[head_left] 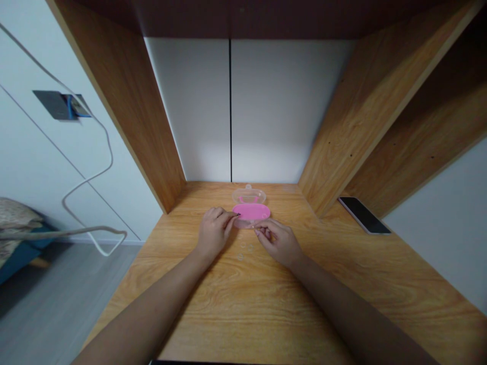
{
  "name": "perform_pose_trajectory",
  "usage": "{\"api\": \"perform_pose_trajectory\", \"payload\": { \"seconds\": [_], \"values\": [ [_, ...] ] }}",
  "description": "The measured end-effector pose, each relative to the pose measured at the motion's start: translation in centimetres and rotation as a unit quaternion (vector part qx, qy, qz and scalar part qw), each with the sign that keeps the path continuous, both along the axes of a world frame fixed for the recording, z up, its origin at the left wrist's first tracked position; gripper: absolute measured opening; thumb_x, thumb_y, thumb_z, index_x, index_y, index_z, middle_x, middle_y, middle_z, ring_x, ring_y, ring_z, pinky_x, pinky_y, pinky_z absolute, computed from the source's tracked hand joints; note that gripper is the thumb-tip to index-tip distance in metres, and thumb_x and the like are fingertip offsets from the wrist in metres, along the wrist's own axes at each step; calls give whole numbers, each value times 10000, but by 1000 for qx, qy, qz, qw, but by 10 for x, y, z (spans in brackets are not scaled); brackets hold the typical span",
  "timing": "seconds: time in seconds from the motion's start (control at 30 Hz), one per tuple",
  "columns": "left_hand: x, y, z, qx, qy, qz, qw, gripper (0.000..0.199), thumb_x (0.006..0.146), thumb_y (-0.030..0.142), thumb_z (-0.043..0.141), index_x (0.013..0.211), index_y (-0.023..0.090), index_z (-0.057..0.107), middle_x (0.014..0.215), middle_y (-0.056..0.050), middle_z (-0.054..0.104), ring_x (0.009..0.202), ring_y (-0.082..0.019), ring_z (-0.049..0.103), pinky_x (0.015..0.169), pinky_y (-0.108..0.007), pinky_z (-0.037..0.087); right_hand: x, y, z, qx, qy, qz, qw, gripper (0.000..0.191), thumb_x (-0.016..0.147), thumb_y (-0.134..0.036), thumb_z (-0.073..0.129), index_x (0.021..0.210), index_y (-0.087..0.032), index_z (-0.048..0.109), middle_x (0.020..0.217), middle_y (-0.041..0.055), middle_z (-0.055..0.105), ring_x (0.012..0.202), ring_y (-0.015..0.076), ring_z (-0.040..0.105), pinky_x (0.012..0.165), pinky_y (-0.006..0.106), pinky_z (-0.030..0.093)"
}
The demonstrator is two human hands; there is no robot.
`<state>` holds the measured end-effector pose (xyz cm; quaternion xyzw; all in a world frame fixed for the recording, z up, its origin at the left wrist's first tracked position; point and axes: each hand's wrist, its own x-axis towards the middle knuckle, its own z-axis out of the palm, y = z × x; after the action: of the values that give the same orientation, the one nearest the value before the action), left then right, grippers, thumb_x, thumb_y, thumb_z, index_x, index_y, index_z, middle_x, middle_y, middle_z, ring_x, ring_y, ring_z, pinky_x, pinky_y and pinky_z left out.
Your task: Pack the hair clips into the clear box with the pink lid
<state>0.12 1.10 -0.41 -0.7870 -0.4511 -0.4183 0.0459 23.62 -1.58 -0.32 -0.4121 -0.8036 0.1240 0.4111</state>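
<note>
A small oval case with a pink inside (251,210) lies open on the wooden desk, its clear lid (248,195) folded back toward the wall. At the case's left edge, my left hand (215,230) is closed in a pinch, with a tiny dark thing at its fingertips. My right hand (279,242) pinches at the front right edge of the case; what lies between its thumb and finger is too small to name. Several small clear rings (242,246) rest on the desk just in front of the case, between my hands.
A phone (364,215) lies at the right beside a wooden upright (380,96). Another wooden panel (125,101) bounds the desk (243,309) on the left. A white cable (108,147) hangs from a wall socket (63,105) at the left.
</note>
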Motion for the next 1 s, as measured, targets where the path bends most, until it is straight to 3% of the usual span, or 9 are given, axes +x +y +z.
{"api": "perform_pose_trajectory", "payload": {
  "seconds": [0.33,0.5,0.63,0.8,1.0],
  "values": [
    [3,-4,7,11,4,57,998,269,990,351,556,963,183,764,832,-72,609,823,-204,552,755,-333,418,-2,0,6,24,-3,1,1000,159,943,-205,573,1041,-228,695,913,48,692,747,167,633,703,287,517],
    [4,-5,8,7,10,56,998,264,993,342,555,966,185,765,834,-70,605,830,-204,544,753,-329,404,-2,2,1,26,-43,-43,998,273,936,-221,578,1188,-230,682,1037,76,688,838,187,659,774,308,539],
    [4,-4,7,15,34,68,997,243,987,335,565,988,212,774,833,-69,588,815,-205,518,726,-326,375,-2,4,-5,0,-99,-58,993,374,922,-209,584,1292,-225,635,995,67,723,778,188,668,709,301,531],
    [5,-5,9,32,76,72,994,241,990,340,556,1011,248,778,843,-72,582,820,-213,498,722,-333,354,-3,5,-3,-14,-95,-59,994,350,926,-210,574,1270,-227,638,974,63,727,675,160,634,640,282,503],
    [5,-6,11,27,98,63,993,221,987,326,563,1034,258,768,856,-75,585,829,-217,497,720,-343,343,-2,5,-1,-15,-85,-52,995,350,908,-208,588,1254,-229,641,959,55,719,681,156,631,687,287,514]
  ]
}}
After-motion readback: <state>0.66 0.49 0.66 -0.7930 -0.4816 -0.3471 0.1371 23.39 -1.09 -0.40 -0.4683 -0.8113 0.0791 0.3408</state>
